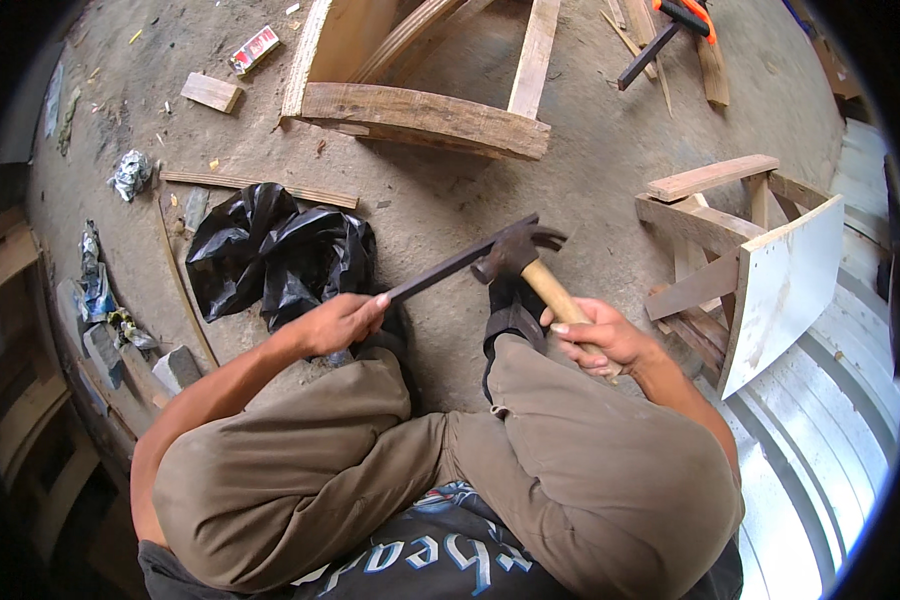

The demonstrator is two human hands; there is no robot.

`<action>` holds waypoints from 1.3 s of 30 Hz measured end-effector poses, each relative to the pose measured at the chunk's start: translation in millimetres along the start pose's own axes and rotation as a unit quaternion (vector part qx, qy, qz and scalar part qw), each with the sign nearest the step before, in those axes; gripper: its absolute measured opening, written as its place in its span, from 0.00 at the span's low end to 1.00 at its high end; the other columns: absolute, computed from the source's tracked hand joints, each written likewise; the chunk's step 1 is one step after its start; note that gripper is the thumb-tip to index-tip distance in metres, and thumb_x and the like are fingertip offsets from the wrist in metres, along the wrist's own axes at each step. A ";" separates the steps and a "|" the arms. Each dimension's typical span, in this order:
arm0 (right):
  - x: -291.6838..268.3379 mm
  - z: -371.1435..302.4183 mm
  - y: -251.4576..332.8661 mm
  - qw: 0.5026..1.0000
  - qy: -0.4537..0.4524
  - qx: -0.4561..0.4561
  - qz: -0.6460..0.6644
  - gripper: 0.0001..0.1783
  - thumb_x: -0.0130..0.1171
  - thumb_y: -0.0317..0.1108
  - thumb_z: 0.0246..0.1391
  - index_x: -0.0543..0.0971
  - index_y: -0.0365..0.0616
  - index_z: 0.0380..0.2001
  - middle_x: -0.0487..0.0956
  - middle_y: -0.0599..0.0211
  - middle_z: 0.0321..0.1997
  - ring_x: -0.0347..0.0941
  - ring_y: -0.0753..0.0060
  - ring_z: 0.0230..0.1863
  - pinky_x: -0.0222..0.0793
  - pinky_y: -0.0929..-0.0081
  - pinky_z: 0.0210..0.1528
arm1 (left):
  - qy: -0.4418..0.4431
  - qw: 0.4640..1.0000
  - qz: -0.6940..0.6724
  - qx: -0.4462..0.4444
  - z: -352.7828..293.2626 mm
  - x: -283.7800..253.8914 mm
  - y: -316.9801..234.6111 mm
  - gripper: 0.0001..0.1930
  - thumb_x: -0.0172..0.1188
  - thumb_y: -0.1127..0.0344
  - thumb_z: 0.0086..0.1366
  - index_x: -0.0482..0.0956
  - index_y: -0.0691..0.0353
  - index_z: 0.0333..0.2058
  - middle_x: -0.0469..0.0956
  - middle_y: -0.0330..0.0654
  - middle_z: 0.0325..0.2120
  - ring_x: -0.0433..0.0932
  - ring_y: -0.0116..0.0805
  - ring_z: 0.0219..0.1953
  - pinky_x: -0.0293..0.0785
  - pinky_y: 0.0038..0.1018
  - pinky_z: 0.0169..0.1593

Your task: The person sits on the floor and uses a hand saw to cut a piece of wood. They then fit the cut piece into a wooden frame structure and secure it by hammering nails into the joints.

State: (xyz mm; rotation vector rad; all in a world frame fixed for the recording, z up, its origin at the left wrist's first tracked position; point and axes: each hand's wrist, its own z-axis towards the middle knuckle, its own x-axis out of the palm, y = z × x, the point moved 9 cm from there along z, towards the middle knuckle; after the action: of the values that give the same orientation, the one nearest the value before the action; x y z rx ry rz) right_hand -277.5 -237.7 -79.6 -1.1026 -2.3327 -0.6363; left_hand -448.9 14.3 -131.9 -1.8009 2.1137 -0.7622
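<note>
My left hand [342, 322] is closed around one end of a long, dark, flat metal bar [438, 272], which slants up and to the right. My right hand [610, 338] grips the wooden handle of a claw hammer [552, 288]. The hammer's rusty head overlaps the far end of the bar between my shoes; I cannot tell whether the two touch. Beside my left hand lies a crumpled black plastic bag [280, 250] on the concrete floor.
A wooden frame [420, 112] stands ahead, and a small wooden stool-like piece with a white panel [785, 285] lies at right. Farther off are an orange-and-black tool [660, 45], a wood block [211, 92] and a small red-and-white box [255, 50]. Corrugated metal sheet [820, 400] borders the right.
</note>
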 end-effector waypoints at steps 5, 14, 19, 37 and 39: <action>-7.2 18.6 -25.6 0.996 -0.048 -0.029 -0.073 0.13 0.58 0.32 0.61 0.70 0.42 0.46 0.66 0.78 0.21 0.55 0.88 0.12 0.52 0.85 0.12 | -0.007 0.997 0.079 -0.010 -12.9 -0.5 5.8 0.31 0.34 0.41 0.75 0.71 0.63 0.27 0.65 0.34 0.20 0.63 0.27 0.26 0.64 0.27 0.32; -2.0 26.2 -5.3 0.954 -0.137 -0.227 -0.140 0.12 0.59 0.32 0.59 0.69 0.43 0.43 0.67 0.75 0.22 0.57 0.85 0.13 0.56 0.79 0.14 | -0.062 0.998 0.018 0.012 -14.5 4.6 1.1 0.32 0.36 0.41 0.75 0.70 0.62 0.24 0.65 0.36 0.18 0.62 0.28 0.22 0.64 0.30 0.28; -13.1 27.6 19.5 0.960 -0.211 -0.169 0.067 0.11 0.56 0.28 0.59 0.65 0.45 0.40 0.65 0.74 0.21 0.58 0.83 0.12 0.55 0.78 0.12 | -0.088 0.983 -0.156 -0.033 -6.1 -5.0 -49.2 0.29 0.39 0.36 0.72 0.68 0.57 0.26 0.59 0.27 0.16 0.54 0.18 0.15 0.50 0.21 0.17; -32.9 13.9 72.9 0.665 -0.447 -0.457 -0.386 0.27 0.61 0.39 0.60 0.69 0.32 0.56 0.79 0.53 0.47 0.76 0.60 0.46 0.74 0.67 0.45 | 0.160 0.930 -0.325 -0.071 4.9 22.1 -4.1 0.32 0.32 0.31 0.70 0.67 0.55 0.28 0.53 0.27 0.14 0.47 0.19 0.13 0.44 0.19 0.16; -35.9 46.1 78.0 0.808 -0.361 -0.443 -0.147 0.24 0.59 0.39 0.62 0.70 0.33 0.55 0.78 0.57 0.48 0.75 0.68 0.47 0.74 0.70 0.47 | 0.182 0.939 -0.282 -0.070 5.0 18.8 -8.2 0.33 0.32 0.31 0.70 0.69 0.56 0.28 0.53 0.27 0.14 0.48 0.18 0.13 0.45 0.19 0.16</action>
State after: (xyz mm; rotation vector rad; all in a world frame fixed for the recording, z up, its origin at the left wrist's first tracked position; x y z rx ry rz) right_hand -205.3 -186.9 -120.9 -1.5714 -2.9424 -1.8329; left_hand -443.2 -5.8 -129.0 -2.5656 1.8851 -1.1828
